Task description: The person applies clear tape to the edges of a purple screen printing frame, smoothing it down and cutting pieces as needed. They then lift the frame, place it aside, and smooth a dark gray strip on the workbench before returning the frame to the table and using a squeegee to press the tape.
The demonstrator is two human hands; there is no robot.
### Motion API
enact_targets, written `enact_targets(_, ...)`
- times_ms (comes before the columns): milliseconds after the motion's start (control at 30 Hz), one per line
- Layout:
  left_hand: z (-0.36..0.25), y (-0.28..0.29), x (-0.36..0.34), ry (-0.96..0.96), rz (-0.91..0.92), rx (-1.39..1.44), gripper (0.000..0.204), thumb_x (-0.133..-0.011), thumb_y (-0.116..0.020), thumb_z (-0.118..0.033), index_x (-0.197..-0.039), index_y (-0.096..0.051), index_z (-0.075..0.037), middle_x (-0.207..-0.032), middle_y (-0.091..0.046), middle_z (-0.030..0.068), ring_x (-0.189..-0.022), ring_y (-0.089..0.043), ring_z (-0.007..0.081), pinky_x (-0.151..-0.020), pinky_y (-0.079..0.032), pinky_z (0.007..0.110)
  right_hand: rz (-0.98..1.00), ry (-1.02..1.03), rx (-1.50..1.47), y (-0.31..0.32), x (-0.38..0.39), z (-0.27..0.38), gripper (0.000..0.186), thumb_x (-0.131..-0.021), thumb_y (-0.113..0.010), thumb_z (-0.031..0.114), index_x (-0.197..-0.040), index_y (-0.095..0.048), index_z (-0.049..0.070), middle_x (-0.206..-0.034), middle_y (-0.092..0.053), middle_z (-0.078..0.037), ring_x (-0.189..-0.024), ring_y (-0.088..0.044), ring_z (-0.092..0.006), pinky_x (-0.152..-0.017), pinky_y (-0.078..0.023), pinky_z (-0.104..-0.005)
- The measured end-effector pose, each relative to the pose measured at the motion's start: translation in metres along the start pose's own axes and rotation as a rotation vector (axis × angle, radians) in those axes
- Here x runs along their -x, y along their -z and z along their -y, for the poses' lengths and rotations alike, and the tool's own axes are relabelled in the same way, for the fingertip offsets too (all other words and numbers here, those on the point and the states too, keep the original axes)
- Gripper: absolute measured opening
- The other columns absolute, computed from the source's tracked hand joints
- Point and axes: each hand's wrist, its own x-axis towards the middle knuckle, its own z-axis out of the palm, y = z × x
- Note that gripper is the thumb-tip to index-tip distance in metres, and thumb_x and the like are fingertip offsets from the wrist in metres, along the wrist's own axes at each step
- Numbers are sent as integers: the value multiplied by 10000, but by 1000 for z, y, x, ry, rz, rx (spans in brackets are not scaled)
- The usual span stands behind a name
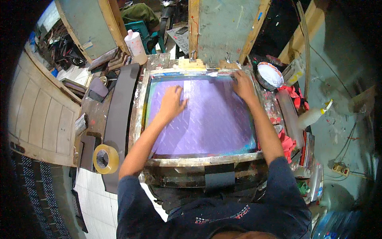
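A wooden-framed printing screen (pixel 139 135) with purple mesh (pixel 211 131) lies in front of me, held by metal clamps at the back. My left hand (pixel 175 99) is over the left half of the mesh, fingers bent and thumb apart, beside a pale vertical strip (pixel 187 87). My right hand (pixel 242 85) is at the screen's upper right corner, fingertips by the back rail, with nothing visible held. I cannot tell how firmly either hand touches the screen.
A white bottle (pixel 136 47), dark board (pixel 119 111) and tape roll (pixel 105 159) are left. At right are a paint tub (pixel 270 75), spray bottle (pixel 312 116) and red cloths (pixel 284 141). Behind, a person's green-clothed body (pixel 139 14) shows near a teal plastic chair (pixel 139 32).
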Motion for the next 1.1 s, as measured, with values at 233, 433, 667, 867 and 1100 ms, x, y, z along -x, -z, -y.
enact_targets(233, -50, -15, 50, -162, 169, 97, 694, -889, -696, -419, -1350, -501, 63, -1446, -452, 300, -1355, -432, 460, -1153, -355, 486, 111, 132, -77, -42, -50, -39, 514, -704, -824, 151, -1165, -634, 31, -1143, -632, -160, -1103, -595, -378, -949, -485, -447)
enact_targets(433, -153, -66, 52, -528, 494, 473, 769, -977, -528, -525, -1433, -426, 87, -1527, -371, 297, -1445, -338, 421, -1219, -260, 466, 18, 213, -36, -56, -48, -41, 478, -701, -835, 179, -1106, -617, 46, -1125, -625, -156, -1092, -590, -377, -949, -480, -462)
enact_targets(667, -186, -89, 67, -684, 687, 498, 875, -982, -407, -627, -1473, -375, 96, -1569, -344, 246, -1499, -256, 359, -1250, -182, 441, 27, 216, 4, -53, -52, -37, 480, -734, -803, 141, -1147, -569, 69, -1193, -618, -156, -1144, -572, -387, -966, -478, -477)
enact_targets(867, -186, -87, 64, -700, 695, 471, 875, -977, -419, -629, -1479, -375, 85, -1571, -359, 217, -1498, -262, 347, -1252, -171, 439, 78, 248, -15, -55, -54, -45, 439, -752, -793, 141, -1125, -572, 71, -1192, -623, -142, -1142, -578, -376, -958, -481, -479)
enact_targets(1100, -184, -82, 62, -697, 683, 507, 851, -971, -422, -641, -1455, -434, 59, -1540, -424, 188, -1478, -301, 351, -1233, -210, 453, 274, 391, -74, -45, -76, -55, 457, -783, -759, 87, -1204, -583, 52, -1242, -614, -145, -1200, -564, -361, -1034, -458, -463)
